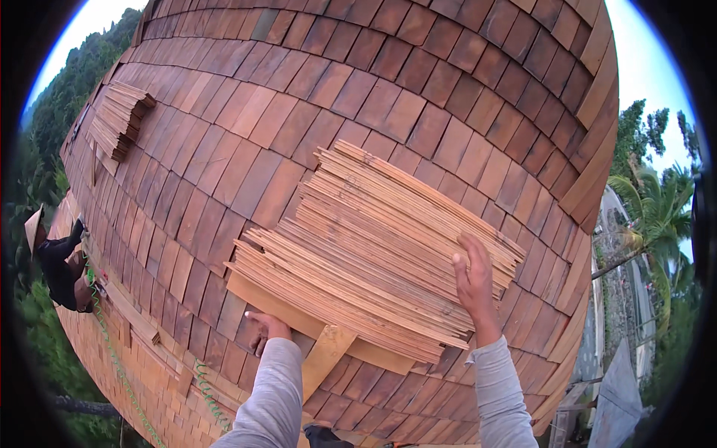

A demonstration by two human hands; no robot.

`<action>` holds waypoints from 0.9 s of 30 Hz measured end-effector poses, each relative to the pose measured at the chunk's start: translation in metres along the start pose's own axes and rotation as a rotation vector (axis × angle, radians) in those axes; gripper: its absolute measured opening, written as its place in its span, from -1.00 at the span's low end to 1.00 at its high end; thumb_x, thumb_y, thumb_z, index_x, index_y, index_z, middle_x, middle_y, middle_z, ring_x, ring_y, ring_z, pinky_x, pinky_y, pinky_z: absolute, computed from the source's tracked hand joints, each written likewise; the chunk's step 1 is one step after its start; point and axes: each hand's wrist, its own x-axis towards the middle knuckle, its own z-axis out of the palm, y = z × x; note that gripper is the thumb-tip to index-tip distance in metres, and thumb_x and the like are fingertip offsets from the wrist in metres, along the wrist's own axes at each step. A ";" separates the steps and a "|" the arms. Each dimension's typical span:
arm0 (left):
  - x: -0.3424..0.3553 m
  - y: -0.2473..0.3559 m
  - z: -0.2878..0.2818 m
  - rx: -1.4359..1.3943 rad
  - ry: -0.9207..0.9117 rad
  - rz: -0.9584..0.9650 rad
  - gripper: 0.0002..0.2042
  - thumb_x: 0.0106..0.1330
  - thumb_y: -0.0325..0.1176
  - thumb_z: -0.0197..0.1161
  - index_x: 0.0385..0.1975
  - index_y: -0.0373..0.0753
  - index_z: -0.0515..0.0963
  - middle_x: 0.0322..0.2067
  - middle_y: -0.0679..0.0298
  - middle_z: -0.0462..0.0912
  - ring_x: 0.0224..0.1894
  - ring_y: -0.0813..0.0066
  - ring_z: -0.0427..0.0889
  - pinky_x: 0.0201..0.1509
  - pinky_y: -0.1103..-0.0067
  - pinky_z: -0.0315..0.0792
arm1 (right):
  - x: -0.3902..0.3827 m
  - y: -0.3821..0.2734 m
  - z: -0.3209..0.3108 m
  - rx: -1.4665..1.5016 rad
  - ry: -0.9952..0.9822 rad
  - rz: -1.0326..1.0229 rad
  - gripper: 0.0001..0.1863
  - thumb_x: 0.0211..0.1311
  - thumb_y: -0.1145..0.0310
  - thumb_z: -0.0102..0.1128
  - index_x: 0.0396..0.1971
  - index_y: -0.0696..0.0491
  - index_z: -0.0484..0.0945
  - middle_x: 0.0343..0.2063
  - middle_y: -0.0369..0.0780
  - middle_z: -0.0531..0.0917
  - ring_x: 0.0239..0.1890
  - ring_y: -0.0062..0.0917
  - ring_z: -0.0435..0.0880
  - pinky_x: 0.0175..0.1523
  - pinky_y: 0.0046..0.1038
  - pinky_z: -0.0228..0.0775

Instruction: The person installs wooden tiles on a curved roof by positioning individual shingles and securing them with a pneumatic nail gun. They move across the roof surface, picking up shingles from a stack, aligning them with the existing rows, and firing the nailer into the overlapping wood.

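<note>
A large stack of thin wooden shingles [388, 246] lies on edge across the sloping shingled roof [254, 168], resting against a flat plank [373, 354]. A short wooden board [326, 360] runs down from that plank. My right hand [476, 278] is at the stack's right end, open with fingers and thumb apart, over or against the shingle edges; contact is unclear. Just below the plank's left end, my left hand [267, 330] is low over the roof. Its thumb points out to the left and its fingers are loosely bent, with nothing seen in them.
Another shingle stack [119, 119] sits at the far left. A co-worker in a conical hat [63, 261] crouches at the left roof edge. A green coiled hose [209, 392] trails down the lower left. At right, the roof edge [590, 261] drops toward a palm tree [661, 224].
</note>
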 end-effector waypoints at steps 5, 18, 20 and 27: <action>-0.004 -0.012 0.004 -0.033 0.054 -0.043 0.02 0.33 0.54 -0.02 0.54 -0.23 0.21 0.53 0.06 0.22 0.50 -0.06 0.28 0.57 0.07 0.18 | 0.098 0.062 0.044 -0.402 0.054 -0.133 -0.29 0.38 -0.23 0.24 0.20 0.11 0.60 0.20 0.01 0.61 0.30 -0.03 0.53 0.38 -0.08 0.29; -0.002 0.001 0.001 0.014 0.264 -0.113 0.16 0.16 0.73 -0.08 0.52 -0.19 0.29 0.57 0.02 0.14 0.50 -0.10 0.27 0.52 0.08 0.28 | 0.133 0.076 0.103 -0.480 0.025 -0.027 -0.34 0.36 -0.35 0.16 -0.09 0.03 0.65 -0.22 -0.15 0.68 -0.09 -0.16 0.66 -0.01 -0.16 0.41; -0.017 -0.002 0.000 -0.033 0.223 -0.054 0.15 0.17 0.72 -0.06 0.54 -0.18 0.25 0.58 0.03 0.10 0.52 -0.07 0.20 0.53 0.08 0.22 | 0.125 0.092 0.098 -0.492 -0.009 0.031 -0.36 0.44 -0.31 0.09 -0.12 0.06 0.63 -0.25 -0.13 0.67 -0.12 -0.11 0.64 0.00 -0.11 0.41; -0.041 -0.002 0.005 -0.070 0.335 0.104 0.15 0.19 0.69 -0.02 0.58 -0.16 0.14 0.61 0.05 -0.05 0.57 0.03 -0.04 0.58 0.09 -0.02 | 0.116 0.101 0.090 -0.386 0.024 0.062 -0.36 0.53 -0.27 0.02 -0.07 0.09 0.65 -0.25 -0.06 0.66 -0.19 -0.02 0.64 -0.11 -0.08 0.41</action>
